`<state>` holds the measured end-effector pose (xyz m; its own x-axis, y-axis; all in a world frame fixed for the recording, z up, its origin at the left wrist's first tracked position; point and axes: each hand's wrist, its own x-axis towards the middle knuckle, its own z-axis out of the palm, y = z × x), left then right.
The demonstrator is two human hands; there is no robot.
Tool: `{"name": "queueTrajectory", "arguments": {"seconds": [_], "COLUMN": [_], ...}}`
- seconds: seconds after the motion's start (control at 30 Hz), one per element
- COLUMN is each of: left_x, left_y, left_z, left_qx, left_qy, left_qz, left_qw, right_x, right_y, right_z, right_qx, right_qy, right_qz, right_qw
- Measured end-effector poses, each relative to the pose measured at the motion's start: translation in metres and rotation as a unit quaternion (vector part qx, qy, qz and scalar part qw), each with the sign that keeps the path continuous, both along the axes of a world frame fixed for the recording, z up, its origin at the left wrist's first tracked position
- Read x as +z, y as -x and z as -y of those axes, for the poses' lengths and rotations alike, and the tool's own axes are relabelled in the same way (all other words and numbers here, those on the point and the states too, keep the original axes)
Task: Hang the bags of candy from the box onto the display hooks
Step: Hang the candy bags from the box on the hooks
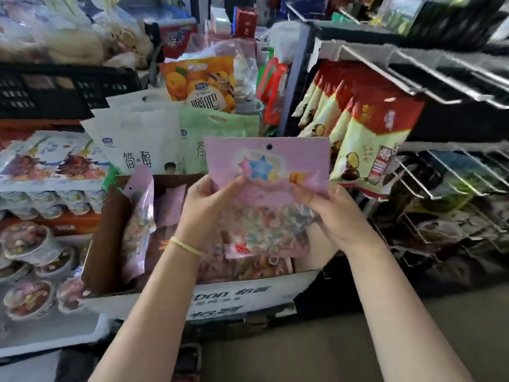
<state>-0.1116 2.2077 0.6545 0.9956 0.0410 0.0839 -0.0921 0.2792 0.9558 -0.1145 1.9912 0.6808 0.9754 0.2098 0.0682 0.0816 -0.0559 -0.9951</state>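
Shop shelves crowd the background while the left hand (205, 208) and right hand (327, 210) pinch a pink candy bag (268, 194) upright above the box (237, 296), which next, I judge, needs its punched hole (269, 146) threaded onto a bare hook (429, 97).

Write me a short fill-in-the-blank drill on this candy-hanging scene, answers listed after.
1. Both hands hold one pink candy bag with a blue ____ printed on it.
2. The left hand wears a yellow ____ at the wrist.
3. The brown cardboard box holds more pink ____.
4. The red-topped snack bags hang on the person's ____ side.

Answers: star; band; bags; right
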Motion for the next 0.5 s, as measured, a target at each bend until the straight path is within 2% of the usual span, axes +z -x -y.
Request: {"name": "queueTrajectory", "arguments": {"seconds": [0.1,0.2,0.33,0.5], "left_x": [0.016,0.036,0.067,0.083], "left_y": [0.008,0.021,0.044,0.054], "left_z": [0.055,0.138,0.278,0.463], "left_qx": [-0.057,-0.07,-0.076,-0.135], "left_qy": [0.01,-0.016,0.001,0.003], "left_qz": [0.03,0.063,0.099,0.085], "left_qw": [0.998,0.995,0.992,0.987], "right_x": [0.01,0.019,0.034,0.047], "right_y": [0.018,0.037,0.059,0.087], "right_z": [0.065,0.141,0.271,0.441], "right_qx": [0.009,-0.019,-0.059,-0.161], "right_qy": [-0.052,-0.086,-0.137,-0.135], "right_qz": [0.006,0.02,0.053,0.067], "right_qw": [0.999,0.996,0.987,0.975]}}
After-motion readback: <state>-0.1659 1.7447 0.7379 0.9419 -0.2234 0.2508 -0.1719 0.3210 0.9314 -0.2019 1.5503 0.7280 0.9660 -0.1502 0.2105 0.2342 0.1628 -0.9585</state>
